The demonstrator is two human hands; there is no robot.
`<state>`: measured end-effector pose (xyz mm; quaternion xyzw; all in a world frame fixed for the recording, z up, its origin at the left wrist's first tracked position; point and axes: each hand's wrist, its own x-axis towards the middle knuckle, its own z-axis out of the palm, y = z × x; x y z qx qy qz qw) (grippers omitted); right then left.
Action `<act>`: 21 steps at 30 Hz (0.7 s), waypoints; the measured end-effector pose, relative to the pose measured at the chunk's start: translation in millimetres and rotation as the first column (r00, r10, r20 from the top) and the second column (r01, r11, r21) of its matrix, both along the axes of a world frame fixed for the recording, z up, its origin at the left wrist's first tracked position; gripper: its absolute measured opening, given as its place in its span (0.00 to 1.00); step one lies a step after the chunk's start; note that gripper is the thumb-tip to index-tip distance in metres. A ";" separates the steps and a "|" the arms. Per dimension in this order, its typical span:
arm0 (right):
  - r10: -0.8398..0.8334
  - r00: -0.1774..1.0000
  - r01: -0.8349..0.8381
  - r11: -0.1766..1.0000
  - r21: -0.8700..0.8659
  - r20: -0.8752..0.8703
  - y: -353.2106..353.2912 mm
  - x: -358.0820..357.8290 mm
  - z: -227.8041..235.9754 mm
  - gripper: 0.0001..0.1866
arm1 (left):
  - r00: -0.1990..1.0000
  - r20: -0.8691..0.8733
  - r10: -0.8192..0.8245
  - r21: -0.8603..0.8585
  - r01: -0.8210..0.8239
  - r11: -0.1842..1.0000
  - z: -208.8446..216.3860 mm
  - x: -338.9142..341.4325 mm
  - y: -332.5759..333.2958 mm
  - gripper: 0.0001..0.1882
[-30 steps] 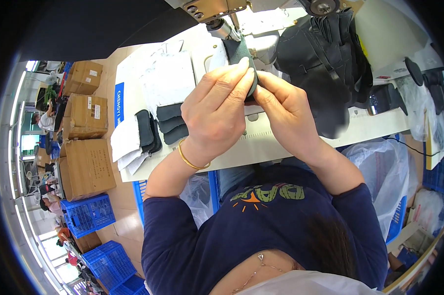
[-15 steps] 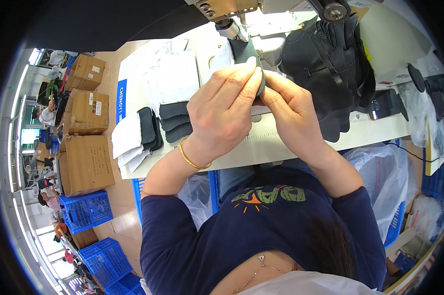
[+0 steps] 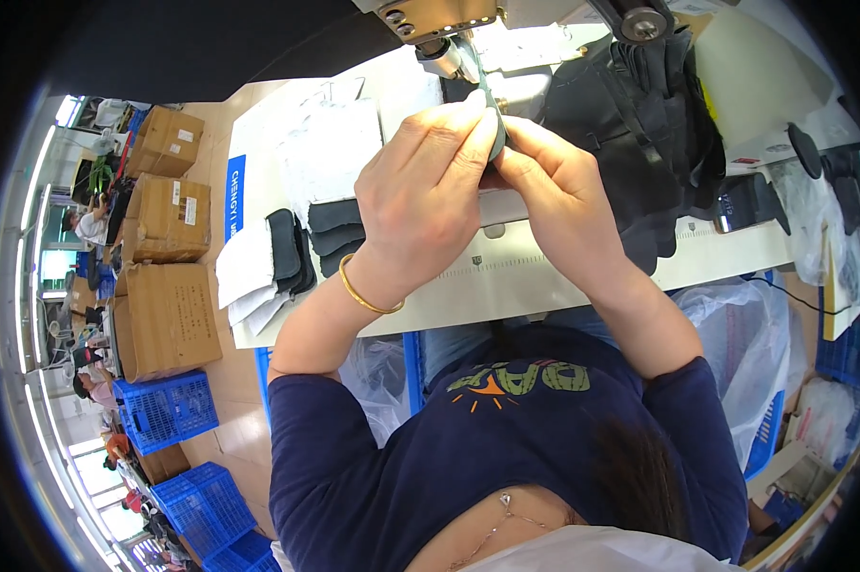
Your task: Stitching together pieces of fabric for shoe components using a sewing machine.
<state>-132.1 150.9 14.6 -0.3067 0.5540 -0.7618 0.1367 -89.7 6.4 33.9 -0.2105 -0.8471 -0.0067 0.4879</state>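
My left hand (image 3: 425, 186) and my right hand (image 3: 556, 186) meet in front of a sewing machine head (image 3: 439, 29). Between their fingers is a dark piece of material (image 3: 497, 143) with a rounded end, pinched from both sides. It reaches up to the machine's presser foot (image 3: 466, 69), standing partly on edge. The fingers hide much of it. Left of my hands lie a pile of white-backed pieces (image 3: 330, 153) and some dark rounded pieces (image 3: 337, 229). To the right spreads a heap of black sheet material (image 3: 630, 143).
Another small stack of dark and white pieces (image 3: 282, 253) sits at the left end of the pale table (image 3: 449, 303). Plastic-lined blue crates stand below it. Cardboard boxes (image 3: 171, 319) and blue crates (image 3: 168, 410) line the floor at left, with people farther off.
Both hands have shifted slightly, the left one a little to the left. The dark piece has turned from showing its flat face to a narrower, more edge-on view.
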 end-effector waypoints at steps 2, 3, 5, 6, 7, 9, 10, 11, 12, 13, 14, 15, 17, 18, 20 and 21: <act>-0.007 1.000 0.008 1.000 -0.027 0.021 -1.8 -1.0 0.8 0.12 | 1.000 -0.004 0.005 -0.010 -0.005 1.000 -0.4 -2.4 -1.1 0.17; -0.015 0.999 0.017 0.999 -0.051 0.042 -2.6 -1.4 1.1 0.13 | 1.000 -0.010 0.010 -0.010 -0.010 1.000 -0.7 -3.6 -1.3 0.17; 0.003 0.998 0.001 0.998 -0.063 0.070 -3.5 -1.7 2.3 0.13 | 1.000 -0.014 0.014 -0.010 -0.014 1.000 -1.4 -4.6 -2.6 0.17; 0.020 0.995 -0.013 0.997 -0.073 0.096 -3.1 -2.1 2.4 0.13 | 1.000 -0.019 0.022 -0.010 -0.022 1.000 -2.1 -5.4 -3.0 0.18; 0.018 0.995 -0.011 0.997 -0.072 0.096 -3.5 -1.5 2.4 0.13 | 0.999 -0.024 0.030 -0.010 -0.030 0.999 -3.1 -5.9 -3.1 0.18; 0.004 0.998 0.000 0.998 -0.057 0.062 -4.6 1.3 2.7 0.13 | 0.999 -0.034 0.029 0.012 -0.029 1.000 -5.7 -6.4 -3.2 0.18; 0.003 0.998 0.001 0.998 -0.056 0.061 -3.0 2.0 2.6 0.13 | 0.999 -0.044 0.030 0.033 -0.029 0.999 -7.0 -6.4 -3.3 0.18; 0.026 0.996 -0.027 1.000 0.006 0.088 -0.5 2.8 2.3 0.15 | 0.999 -0.045 0.029 0.034 -0.028 0.999 -8.2 -5.8 -2.4 0.18; 0.049 0.992 -0.057 0.996 0.065 0.119 1.2 3.1 1.4 0.19 | 0.998 -0.046 0.036 0.056 -0.034 0.998 -10.1 -5.3 -0.3 0.18; 0.049 0.991 -0.057 0.996 0.064 0.121 1.4 4.7 -0.7 0.19 | 0.998 -0.046 0.044 0.077 -0.040 0.996 -11.7 -4.7 1.8 0.19; 0.043 0.987 -0.052 0.997 0.054 0.154 1.0 6.9 -4.0 0.19 | 0.998 -0.044 0.044 0.076 -0.041 0.996 -13.0 -3.9 3.7 0.19; 0.034 0.982 -0.044 0.998 0.045 0.186 0.7 9.4 -5.8 0.20 | 0.997 -0.051 0.054 0.100 -0.048 0.994 -14.1 -2.1 5.8 0.19; 0.048 0.983 -0.047 0.999 -0.007 0.178 0.4 11.8 -6.5 0.21 | 0.997 -0.055 0.061 0.125 -0.054 0.991 -15.8 -1.0 7.2 0.20; 0.063 0.983 -0.054 0.997 -0.059 0.170 0.2 12.8 -6.8 0.21 | 0.997 -0.059 0.049 0.135 -0.040 0.990 -16.7 -0.5 7.5 0.20; 0.060 0.985 -0.050 0.996 -0.069 0.163 -0.5 14.3 -6.1 0.22 | 0.998 -0.061 0.034 0.146 -0.024 0.989 -17.4 -0.3 8.2 0.20; 0.065 0.986 -0.052 0.995 -0.081 0.154 -1.7 14.5 -5.9 0.23 | 0.998 -0.064 0.027 0.148 -0.018 0.989 -17.5 0.0 7.1 0.20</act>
